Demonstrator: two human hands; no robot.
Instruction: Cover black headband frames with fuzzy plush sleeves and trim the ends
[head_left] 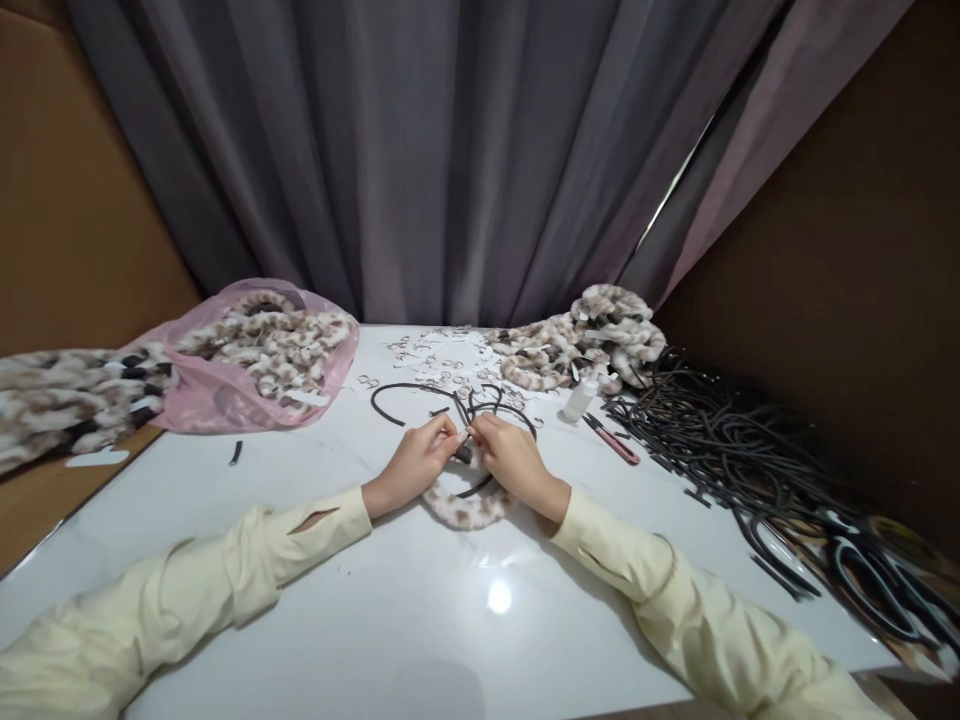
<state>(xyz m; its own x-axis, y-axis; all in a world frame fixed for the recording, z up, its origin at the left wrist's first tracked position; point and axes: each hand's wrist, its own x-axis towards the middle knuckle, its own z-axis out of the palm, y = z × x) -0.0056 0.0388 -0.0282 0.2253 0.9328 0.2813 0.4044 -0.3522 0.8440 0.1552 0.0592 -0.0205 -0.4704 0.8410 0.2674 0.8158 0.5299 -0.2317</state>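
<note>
My left hand (pixel 421 462) and my right hand (pixel 514 462) meet above the middle of the white table, fingertips pinched together. Whatever small piece they grip is mostly covered by the fingers. Below them lies a fluffy white-and-brown ring (pixel 466 512), with a short black part (pixel 463 455) showing beside my left fingertips. Thin black cords (pixel 386 400) curve out behind the hands, and one loops down by the ring. A cut black cord piece (pixel 439 411) rests just past my left hand.
A pink plastic bag (pixel 202 395) of fluffy rings stands left; another fluffy pile (pixel 615 325) sits back right. Small metal rings and white tags (pixel 442 352) are scattered behind. A small clear bottle (pixel 579 402), red-handled snips (pixel 613 440), heaped black cords (pixel 720 430) and large scissors (pixel 870 585) lie right.
</note>
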